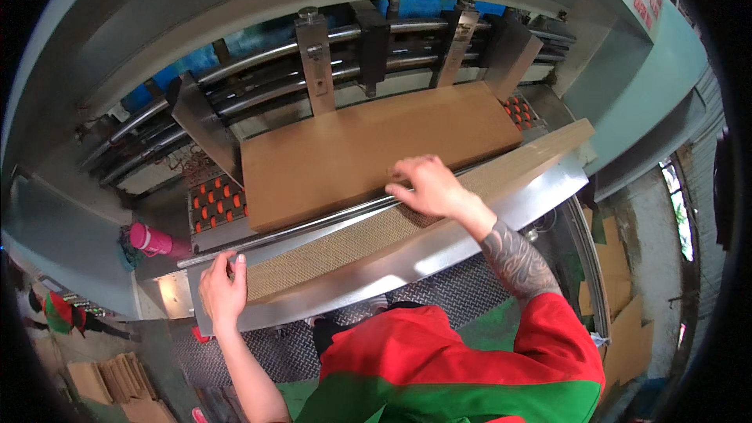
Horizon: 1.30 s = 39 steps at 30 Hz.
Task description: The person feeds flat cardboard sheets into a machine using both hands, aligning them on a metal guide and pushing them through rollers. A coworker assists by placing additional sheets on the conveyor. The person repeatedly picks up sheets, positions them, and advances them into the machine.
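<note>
Right hand point(427, 184): fingers spread flat, pressing the near edge of the cardboard stack point(368, 149), gripping nothing | left hand point(222, 290): fingers loosely curled against the end of the upright sheets point(352, 239) | stack lies on the machine's feed table point(470, 223), between metal guides point(316, 63) | pink bottle point(153, 240) off left

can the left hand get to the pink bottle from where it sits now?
Probably yes. The left hand rests at the left end of the cardboard stack, and the pink bottle lies just beyond it to the left on the machine ledge, with nothing visible between them. The right hand is busy on the top sheet.
</note>
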{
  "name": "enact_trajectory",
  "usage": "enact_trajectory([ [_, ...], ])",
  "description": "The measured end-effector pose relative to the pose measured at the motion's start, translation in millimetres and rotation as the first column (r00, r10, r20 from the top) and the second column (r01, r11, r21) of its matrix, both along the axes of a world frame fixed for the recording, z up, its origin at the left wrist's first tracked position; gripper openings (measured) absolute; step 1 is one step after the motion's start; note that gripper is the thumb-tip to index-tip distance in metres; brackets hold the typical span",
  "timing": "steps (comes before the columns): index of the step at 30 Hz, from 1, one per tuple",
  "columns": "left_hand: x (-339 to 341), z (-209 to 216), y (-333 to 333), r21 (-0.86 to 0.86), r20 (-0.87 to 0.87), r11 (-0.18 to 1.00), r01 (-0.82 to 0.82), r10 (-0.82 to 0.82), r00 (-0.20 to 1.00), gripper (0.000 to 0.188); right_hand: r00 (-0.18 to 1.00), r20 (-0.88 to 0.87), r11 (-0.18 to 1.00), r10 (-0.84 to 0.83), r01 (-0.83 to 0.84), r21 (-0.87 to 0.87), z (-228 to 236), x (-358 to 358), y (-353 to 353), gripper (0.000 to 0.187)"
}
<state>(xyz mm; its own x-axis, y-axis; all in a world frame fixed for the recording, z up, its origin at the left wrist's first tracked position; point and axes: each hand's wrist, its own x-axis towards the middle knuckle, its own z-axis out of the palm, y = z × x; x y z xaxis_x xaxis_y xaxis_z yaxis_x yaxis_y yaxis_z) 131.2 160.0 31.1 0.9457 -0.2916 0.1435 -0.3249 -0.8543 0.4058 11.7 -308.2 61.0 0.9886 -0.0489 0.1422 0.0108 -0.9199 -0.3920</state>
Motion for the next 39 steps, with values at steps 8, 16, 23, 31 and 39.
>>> enact_trajectory([
  [8,-5.0,-6.0,4.5,-0.075,-0.03,0.997,-0.031,0.029,0.999,0.031,0.995,-0.082,0.982,-0.063,0.077,0.17,-43.4,107.8,-84.1,0.046],
  [16,-1.8,2.9,-9.9,-0.151,-0.022,0.988,0.009,-0.012,1.0,0.031,0.932,-0.327,0.978,0.157,-0.099,0.186,-97.9,120.1,-102.2,0.049],
  [23,24.7,34.2,-143.5,-0.231,0.023,0.887,0.4,-0.406,0.913,0.027,0.911,-0.397,0.98,0.112,-0.035,0.197,-86.7,110.1,-99.8,0.049],
  [31,82.3,-39.9,-228.9,-0.263,-0.401,0.779,0.568,-0.624,0.67,0.038,0.912,-0.409,0.961,0.037,0.08,0.266,-100.6,117.1,-116.4,0.046],
  [39,91.7,-70.3,-213.9,-0.279,-0.699,0.759,0.588,-0.58,0.417,0.044,0.886,-0.46,0.969,0.062,0.057,0.239,-92.8,117.5,-104.5,0.046],
])
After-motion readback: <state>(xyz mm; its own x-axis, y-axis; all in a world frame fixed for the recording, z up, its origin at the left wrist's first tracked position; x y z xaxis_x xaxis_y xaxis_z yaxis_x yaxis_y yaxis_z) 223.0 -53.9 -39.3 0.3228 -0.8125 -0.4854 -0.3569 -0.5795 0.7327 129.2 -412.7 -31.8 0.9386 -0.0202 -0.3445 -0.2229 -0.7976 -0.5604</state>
